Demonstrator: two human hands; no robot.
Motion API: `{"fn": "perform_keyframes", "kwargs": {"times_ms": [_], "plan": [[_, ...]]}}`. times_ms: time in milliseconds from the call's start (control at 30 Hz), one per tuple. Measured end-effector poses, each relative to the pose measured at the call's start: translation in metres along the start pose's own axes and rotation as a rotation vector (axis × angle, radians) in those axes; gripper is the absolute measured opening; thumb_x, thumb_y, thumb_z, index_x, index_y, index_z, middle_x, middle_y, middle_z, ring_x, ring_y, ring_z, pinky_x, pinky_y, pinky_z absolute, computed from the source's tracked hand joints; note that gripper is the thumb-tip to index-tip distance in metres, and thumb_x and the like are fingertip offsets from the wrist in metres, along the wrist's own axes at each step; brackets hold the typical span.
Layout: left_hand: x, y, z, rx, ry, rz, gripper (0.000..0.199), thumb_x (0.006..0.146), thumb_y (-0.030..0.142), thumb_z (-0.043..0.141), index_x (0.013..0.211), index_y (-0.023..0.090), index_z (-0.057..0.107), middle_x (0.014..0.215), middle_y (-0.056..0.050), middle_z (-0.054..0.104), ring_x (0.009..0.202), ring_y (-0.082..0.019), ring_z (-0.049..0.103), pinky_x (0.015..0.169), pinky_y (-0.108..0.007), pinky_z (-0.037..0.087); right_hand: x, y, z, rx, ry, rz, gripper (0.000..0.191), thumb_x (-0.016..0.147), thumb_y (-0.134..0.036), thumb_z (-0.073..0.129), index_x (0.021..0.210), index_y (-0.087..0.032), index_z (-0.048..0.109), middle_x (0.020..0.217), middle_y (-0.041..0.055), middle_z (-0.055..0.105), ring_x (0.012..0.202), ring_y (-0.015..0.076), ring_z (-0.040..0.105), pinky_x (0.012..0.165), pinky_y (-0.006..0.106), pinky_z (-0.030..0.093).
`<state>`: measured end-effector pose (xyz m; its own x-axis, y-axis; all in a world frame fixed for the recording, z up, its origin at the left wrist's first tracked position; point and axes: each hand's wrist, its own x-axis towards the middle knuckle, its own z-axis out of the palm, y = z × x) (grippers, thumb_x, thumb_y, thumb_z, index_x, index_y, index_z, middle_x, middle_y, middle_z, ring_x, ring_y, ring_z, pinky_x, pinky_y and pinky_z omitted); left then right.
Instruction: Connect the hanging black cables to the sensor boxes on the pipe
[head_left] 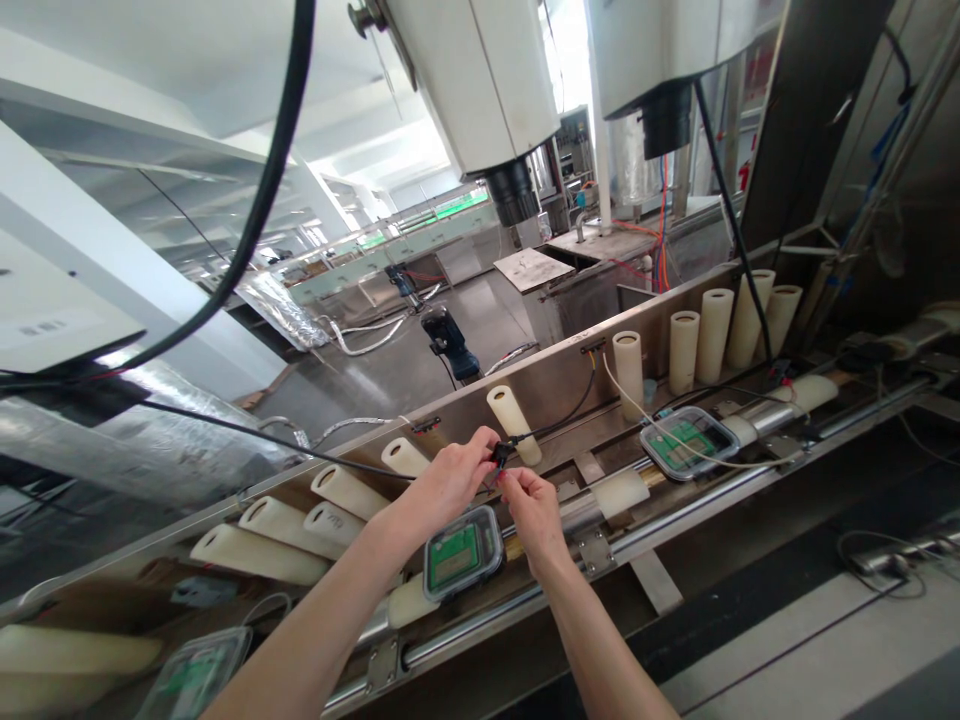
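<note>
My left hand (452, 472) is closed around a small black cable connector (501, 453) above the machine's rail. A black cable (562, 425) runs from the connector up to the back wall. Close beside it, my right hand (534, 508) pinches a thin wire, with a bit of red at the fingertips. Just below my hands sits a clear plastic box with a green circuit board (463, 553) inside. Behind the connector leans a cream-coloured hollow tube (514, 425).
More cream tubes (684, 352) stand along the metal back wall. A second clear box (690, 442) lies on the rail to the right, another (196, 672) at lower left. A steel rod (675, 510) runs along the front. White camera-like housings (487, 85) hang overhead.
</note>
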<state>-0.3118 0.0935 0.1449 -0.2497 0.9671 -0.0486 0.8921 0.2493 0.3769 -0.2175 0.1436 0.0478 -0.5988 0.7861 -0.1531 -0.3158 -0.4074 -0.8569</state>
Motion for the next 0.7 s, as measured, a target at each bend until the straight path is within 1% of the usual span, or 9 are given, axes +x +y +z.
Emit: {"fn": "perform_keyframes", "kwargs": {"times_ms": [133,200,300,400,467,533,600,667,700], "plan": [[0.0,-0.001,0.003,0.059,-0.002,-0.013,0.019,0.089,0.02,0.042,0.108,0.022,0.047,0.094,-0.006,0.07,0.086,-0.021,0.067,0.074,-0.032,0.05,0.0,0.004,-0.001,0.016,-0.011,0.034,0.029,0.067,-0.042,0.064,0.057,-0.016,0.058,0.05,-0.0059,0.045,0.048,0.0073,0.03,0.046,0.022,0.021],[-0.002,0.0,0.003,0.11,0.002,-0.007,0.023,0.089,0.019,0.044,0.112,0.021,0.046,0.101,-0.008,0.069,0.093,-0.022,0.066,0.08,-0.035,0.051,-0.001,0.008,-0.003,0.027,-0.013,0.051,0.029,0.066,-0.043,0.064,0.057,-0.016,0.056,0.051,-0.0057,0.046,0.049,0.0073,0.031,0.046,0.022,0.021],[-0.015,0.01,0.007,0.182,0.104,-0.012,0.035,0.089,0.018,0.046,0.123,0.02,0.042,0.12,-0.011,0.062,0.11,-0.023,0.06,0.094,-0.04,0.048,-0.004,0.017,-0.008,0.042,-0.01,0.088,0.033,0.065,-0.048,0.065,0.058,-0.016,0.056,0.052,-0.0052,0.048,0.05,0.0075,0.033,0.048,0.022,0.024],[-0.047,0.03,0.02,0.135,0.235,-0.05,0.039,0.091,0.023,0.044,0.13,0.023,0.037,0.13,-0.009,0.056,0.119,-0.021,0.054,0.102,-0.04,0.045,-0.009,0.025,-0.014,0.038,-0.005,0.139,0.04,0.063,-0.055,0.065,0.062,-0.015,0.06,0.051,-0.0047,0.049,0.049,0.0076,0.034,0.048,0.022,0.026],[-0.079,0.043,0.038,0.064,0.294,-0.079,0.038,0.092,0.025,0.043,0.13,0.025,0.037,0.129,-0.007,0.058,0.118,-0.018,0.055,0.103,-0.037,0.045,-0.014,0.03,-0.019,0.022,-0.01,0.174,0.042,0.061,-0.057,0.066,0.065,-0.015,0.063,0.051,-0.0043,0.05,0.049,0.008,0.035,0.048,0.022,0.026],[-0.118,0.053,0.063,-0.003,0.333,-0.133,0.038,0.092,0.023,0.044,0.129,0.028,0.038,0.126,-0.004,0.061,0.114,-0.016,0.058,0.102,-0.033,0.047,-0.023,0.036,-0.026,-0.002,-0.025,0.212,0.043,0.06,-0.058,0.066,0.068,-0.015,0.064,0.051,-0.0039,0.05,0.048,0.0083,0.035,0.046,0.023,0.025],[-0.161,0.057,0.096,-0.065,0.381,-0.196,0.041,0.09,0.02,0.044,0.128,0.032,0.035,0.118,-0.002,0.066,0.108,-0.014,0.062,0.096,-0.025,0.051,-0.037,0.046,-0.038,-0.042,-0.035,0.254,0.045,0.06,-0.058,0.067,0.072,-0.015,0.067,0.054,-0.0023,0.054,0.049,0.0086,0.037,0.046,0.022,0.026],[-0.204,0.056,0.131,-0.133,0.425,-0.266,0.047,0.089,0.019,0.046,0.13,0.034,0.031,0.112,0.0,0.069,0.101,-0.012,0.066,0.09,-0.02,0.053,-0.057,0.061,-0.058,-0.115,-0.024,0.309,0.046,0.058,-0.057,0.07,0.075,-0.015,0.069,0.06,0.0004,0.059,0.051,0.009,0.041,0.046,0.022,0.028],[-0.225,0.056,0.148,-0.169,0.433,-0.334,0.049,0.088,0.019,0.047,0.13,0.036,0.03,0.109,0.001,0.07,0.098,-0.011,0.067,0.088,-0.019,0.053,-0.068,0.07,-0.07,-0.173,-0.028,0.357,0.046,0.057,-0.057,0.072,0.077,-0.015,0.07,0.062,0.0016,0.062,0.053,0.0099,0.044,0.047,0.023,0.031]]}}
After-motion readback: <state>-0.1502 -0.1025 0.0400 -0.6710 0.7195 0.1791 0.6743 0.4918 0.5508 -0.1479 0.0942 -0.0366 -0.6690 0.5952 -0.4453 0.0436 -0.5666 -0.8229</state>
